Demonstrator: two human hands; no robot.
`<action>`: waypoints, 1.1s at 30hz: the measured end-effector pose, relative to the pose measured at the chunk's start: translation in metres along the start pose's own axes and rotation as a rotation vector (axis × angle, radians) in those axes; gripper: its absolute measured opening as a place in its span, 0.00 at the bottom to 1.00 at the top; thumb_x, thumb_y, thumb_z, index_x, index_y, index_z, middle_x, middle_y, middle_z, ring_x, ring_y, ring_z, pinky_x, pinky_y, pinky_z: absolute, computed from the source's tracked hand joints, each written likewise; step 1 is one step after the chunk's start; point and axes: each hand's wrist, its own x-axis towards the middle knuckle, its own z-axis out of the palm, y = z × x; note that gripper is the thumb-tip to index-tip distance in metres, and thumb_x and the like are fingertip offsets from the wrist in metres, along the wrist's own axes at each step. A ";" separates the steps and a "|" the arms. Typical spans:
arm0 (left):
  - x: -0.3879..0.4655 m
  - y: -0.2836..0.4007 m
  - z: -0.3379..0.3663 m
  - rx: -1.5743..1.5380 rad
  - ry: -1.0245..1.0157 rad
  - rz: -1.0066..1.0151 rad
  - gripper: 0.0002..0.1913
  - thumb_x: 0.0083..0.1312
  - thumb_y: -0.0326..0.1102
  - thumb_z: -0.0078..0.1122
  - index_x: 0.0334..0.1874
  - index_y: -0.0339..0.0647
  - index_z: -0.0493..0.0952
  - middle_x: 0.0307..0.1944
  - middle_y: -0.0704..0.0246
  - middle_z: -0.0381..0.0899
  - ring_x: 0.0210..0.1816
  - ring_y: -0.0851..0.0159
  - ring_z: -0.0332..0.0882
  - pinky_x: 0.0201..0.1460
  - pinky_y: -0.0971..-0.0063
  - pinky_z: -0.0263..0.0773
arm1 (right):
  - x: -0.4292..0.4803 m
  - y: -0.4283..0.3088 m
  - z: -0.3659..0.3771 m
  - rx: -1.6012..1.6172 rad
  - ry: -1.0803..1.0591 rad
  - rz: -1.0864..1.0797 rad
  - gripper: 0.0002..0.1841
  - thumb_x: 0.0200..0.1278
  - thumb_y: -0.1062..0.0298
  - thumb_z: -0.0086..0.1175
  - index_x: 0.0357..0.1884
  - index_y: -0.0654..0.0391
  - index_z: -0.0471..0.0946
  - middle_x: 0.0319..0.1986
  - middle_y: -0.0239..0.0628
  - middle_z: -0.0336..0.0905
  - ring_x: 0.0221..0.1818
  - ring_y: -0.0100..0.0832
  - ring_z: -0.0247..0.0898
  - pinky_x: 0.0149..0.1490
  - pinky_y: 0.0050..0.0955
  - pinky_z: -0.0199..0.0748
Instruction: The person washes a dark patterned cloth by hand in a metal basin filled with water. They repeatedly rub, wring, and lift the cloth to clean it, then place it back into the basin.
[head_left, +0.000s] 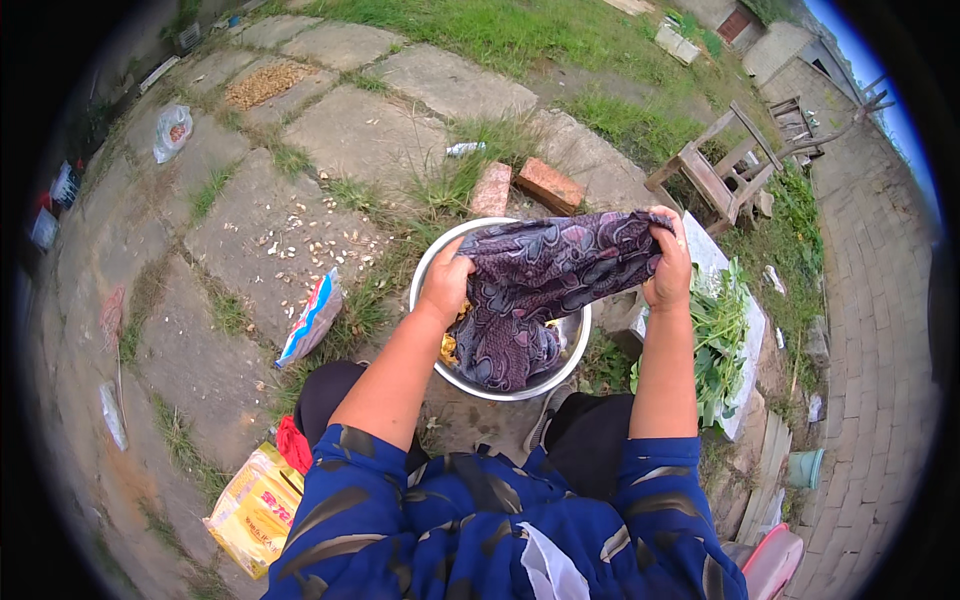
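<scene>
A dark purple patterned cloth garment (555, 262) is stretched between my two hands over a metal basin (491, 391). My left hand (447, 281) grips its left end near the basin's rim. At the right, my right hand (669, 262) holds the other end, beyond the rim and a little higher in view. The garment's lower part hangs down into the basin. Some yellow cloth (448, 349) shows beside it inside the basin; the rest of the contents is hidden under the garment.
Two bricks (551, 186) lie just behind the basin. Right of it, leafy green stalks (716, 337) rest on a pale slab (752, 330). A blue-and-white bag (311, 319) and scattered peanut shells (322, 244) are on the left. A yellow bag (255, 510) stands near my left leg; a wooden chair (712, 176) lies tipped at far right.
</scene>
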 end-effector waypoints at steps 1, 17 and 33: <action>0.000 0.004 -0.003 -0.459 -0.092 -0.113 0.28 0.53 0.24 0.36 0.59 0.25 0.69 0.51 0.56 0.78 0.51 0.59 0.77 0.59 0.67 0.70 | -0.007 0.018 -0.010 -0.033 0.088 0.181 0.13 0.61 0.77 0.47 0.48 0.55 0.75 0.38 0.30 0.76 0.40 0.24 0.73 0.47 0.22 0.70; 0.011 0.019 0.001 -0.780 0.124 -0.381 0.28 0.50 0.41 0.45 0.50 0.29 0.75 0.48 0.55 0.81 0.51 0.51 0.78 0.61 0.55 0.69 | -0.062 0.099 0.013 -0.419 -0.284 0.419 0.23 0.59 0.68 0.58 0.57 0.62 0.72 0.50 0.43 0.77 0.52 0.32 0.73 0.57 0.31 0.70; 0.004 -0.055 0.039 -0.800 0.124 -0.373 0.23 0.71 0.55 0.46 0.48 0.40 0.75 0.34 0.64 0.81 0.31 0.64 0.80 0.37 0.69 0.78 | -0.095 0.111 0.098 -0.799 -0.347 -0.572 0.23 0.48 0.61 0.69 0.47 0.52 0.76 0.39 0.41 0.78 0.41 0.46 0.75 0.47 0.38 0.73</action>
